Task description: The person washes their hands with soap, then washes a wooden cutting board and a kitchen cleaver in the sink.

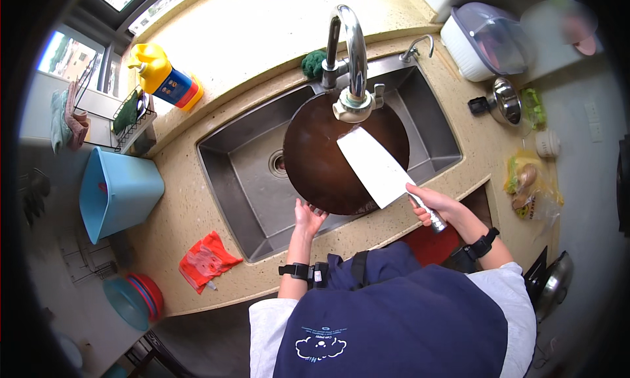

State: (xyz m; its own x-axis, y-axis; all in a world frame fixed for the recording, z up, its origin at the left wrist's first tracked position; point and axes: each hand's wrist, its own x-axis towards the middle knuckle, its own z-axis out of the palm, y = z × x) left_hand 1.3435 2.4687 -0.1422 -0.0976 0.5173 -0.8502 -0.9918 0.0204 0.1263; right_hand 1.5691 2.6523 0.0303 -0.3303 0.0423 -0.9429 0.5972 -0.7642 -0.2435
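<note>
A round dark-brown cutting board (320, 151), which looks wooden, lies over the right part of the stainless-steel sink (256, 205). At its near left rim is my left hand (309, 219), palm up, with the fingertips partly hidden under the edge. My right hand (430, 203) is closed around the metal handle of a cleaver (376, 169). The broad blade, bright with glare, spans the board's right side and points toward the faucet (353, 58). Whether the blade touches the board I cannot tell. The faucet's outlet hangs over the board's far part.
A red cloth or bag (206, 262) lies left of the sink, near a blue bin (123, 191). On the back ledge stands a yellow detergent bottle (167, 78). A green scouring pad (313, 64) sits behind the faucet. To the right are a metal bowl (506, 101) and a lidded dish box (485, 43).
</note>
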